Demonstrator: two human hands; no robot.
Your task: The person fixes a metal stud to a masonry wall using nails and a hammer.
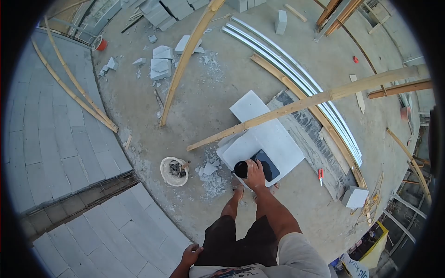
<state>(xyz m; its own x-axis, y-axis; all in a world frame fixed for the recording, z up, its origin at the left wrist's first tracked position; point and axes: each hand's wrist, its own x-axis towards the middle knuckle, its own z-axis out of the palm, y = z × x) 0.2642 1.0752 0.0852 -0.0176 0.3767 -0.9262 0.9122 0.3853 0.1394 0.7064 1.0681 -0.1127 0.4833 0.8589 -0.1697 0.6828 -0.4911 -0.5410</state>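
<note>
My right hand [254,175] is closed on a dark, round cup [240,169] seen from above, at the near end of the stacked white blocks [282,143]. Beside that hand a black tablet-like device [268,166] with a glossy face lies flat on the block. My left hand [191,255] hangs low by the left thigh with its fingers curled; I cannot tell what, if anything, is in them. Bare feet stand at the near edge of the blocks.
A white bucket [174,171] with grey mortar stands to the left, next to crumbled block pieces [211,172]. A wooden pole [278,111] slants over the blocks. Metal channels [306,88] and a red-handled tool [321,177] lie to the right. Block walls [55,139] run along the left.
</note>
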